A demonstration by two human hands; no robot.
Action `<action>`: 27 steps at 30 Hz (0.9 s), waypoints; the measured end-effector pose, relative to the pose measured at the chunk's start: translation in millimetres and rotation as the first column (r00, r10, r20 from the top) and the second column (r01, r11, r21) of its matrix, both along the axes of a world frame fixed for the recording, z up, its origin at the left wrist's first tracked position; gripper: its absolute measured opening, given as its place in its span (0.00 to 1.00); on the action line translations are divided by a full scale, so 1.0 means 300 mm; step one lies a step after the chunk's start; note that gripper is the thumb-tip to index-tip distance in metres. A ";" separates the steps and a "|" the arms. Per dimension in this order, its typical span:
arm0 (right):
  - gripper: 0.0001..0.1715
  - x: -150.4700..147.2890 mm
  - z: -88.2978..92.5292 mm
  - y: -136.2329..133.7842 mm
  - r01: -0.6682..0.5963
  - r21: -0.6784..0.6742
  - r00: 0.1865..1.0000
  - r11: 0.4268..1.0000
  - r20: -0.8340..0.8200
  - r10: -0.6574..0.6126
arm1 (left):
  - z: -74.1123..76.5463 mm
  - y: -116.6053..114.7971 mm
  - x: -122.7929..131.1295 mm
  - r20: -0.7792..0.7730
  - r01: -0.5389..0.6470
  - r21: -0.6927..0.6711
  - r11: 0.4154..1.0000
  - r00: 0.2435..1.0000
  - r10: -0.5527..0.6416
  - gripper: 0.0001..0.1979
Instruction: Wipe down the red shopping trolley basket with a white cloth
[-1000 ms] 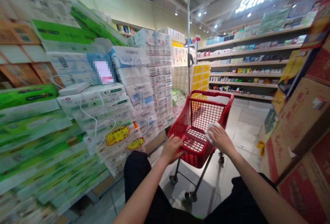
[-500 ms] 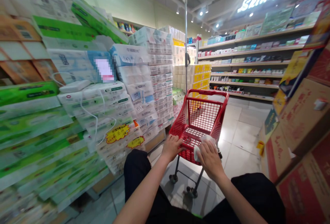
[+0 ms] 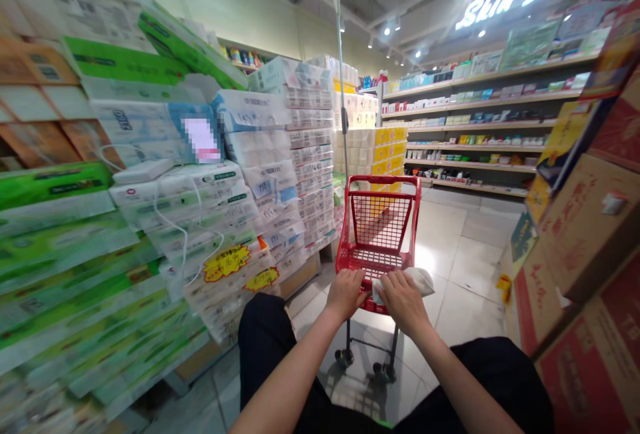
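A small red shopping cart [image 3: 383,221] with a mesh basket stands on the floor between my knees, its dark legs and wheels below. My left hand [image 3: 346,293] is closed over the cart's near left edge. At the near right edge, my right hand [image 3: 404,297] presses a crumpled white cloth [image 3: 423,281] against the red plastic. Part of the cloth sticks out to the right of the fingers; the rest is hidden under the palm.
Stacks of wrapped tissue packs [image 3: 270,174] rise on the left, with a phone [image 3: 201,139] and a white cable there. Cardboard boxes [image 3: 595,221] are piled on the right. Product shelves [image 3: 470,124] line the back. A thin metal pole [image 3: 341,74] stands beyond the cart.
The cart has turned and shifted slightly left, now facing more squarely. My left hand has moved a little right and down along with it; more of the cloth shows beside my right hand.
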State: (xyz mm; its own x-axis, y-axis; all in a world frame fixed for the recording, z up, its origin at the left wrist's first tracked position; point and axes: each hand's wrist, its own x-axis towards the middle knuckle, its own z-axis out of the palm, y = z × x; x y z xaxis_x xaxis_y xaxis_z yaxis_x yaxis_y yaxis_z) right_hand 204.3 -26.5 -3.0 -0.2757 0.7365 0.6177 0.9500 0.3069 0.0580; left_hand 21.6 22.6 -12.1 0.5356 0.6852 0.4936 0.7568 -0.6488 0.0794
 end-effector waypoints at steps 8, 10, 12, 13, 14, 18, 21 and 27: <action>0.29 0.272 -0.036 0.044 0.001 0.006 1.000 1.000 -0.008 -0.001 | 0.068 0.104 -0.126 -0.064 0.182 0.042 0.982 0.982 -0.179 0.15; 0.25 0.261 -0.045 0.060 0.012 -0.005 1.000 1.000 -0.020 -0.012 | 0.056 0.117 -0.125 -0.076 0.188 0.037 0.981 0.980 -0.185 0.13; 0.23 0.215 -0.047 0.071 0.056 -0.002 0.998 0.998 -0.042 -0.056 | 0.036 0.119 -0.109 -0.071 0.173 0.039 0.984 0.983 -0.170 0.14; 0.22 0.183 -0.047 0.074 0.083 0.001 0.995 0.997 -0.051 -0.082 | 0.026 0.117 -0.099 -0.065 0.161 0.044 0.986 0.985 -0.158 0.14; 0.21 0.148 -0.045 0.076 0.105 0.005 0.993 0.994 -0.057 -0.105 | 0.017 0.113 -0.087 -0.057 0.152 0.048 0.987 0.987 -0.149 0.15; 0.21 -0.003 -0.039 0.076 0.110 0.028 0.993 0.994 -0.055 -0.109 | -0.005 0.088 -0.033 -0.013 0.122 0.060 0.991 0.993 -0.121 0.11; 0.18 -0.075 -0.040 0.071 0.074 0.051 0.995 0.996 -0.068 -0.071 | -0.012 0.060 0.007 0.045 0.092 0.077 0.993 0.994 -0.095 0.06; 0.19 0.050 -0.038 0.045 -0.092 -0.048 0.996 0.995 -0.014 0.092 | 0.006 0.009 0.034 0.029 0.166 0.063 0.984 0.985 -0.168 0.08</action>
State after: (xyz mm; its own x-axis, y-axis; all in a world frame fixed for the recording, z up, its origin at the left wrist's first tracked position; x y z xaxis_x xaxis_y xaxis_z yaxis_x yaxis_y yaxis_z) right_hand 219.3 -12.9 -14.4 -0.3362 0.7375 0.5857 0.9182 0.3950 0.0296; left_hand 31.9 25.2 -10.3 0.6224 0.5558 0.5511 0.6350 -0.7702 0.0597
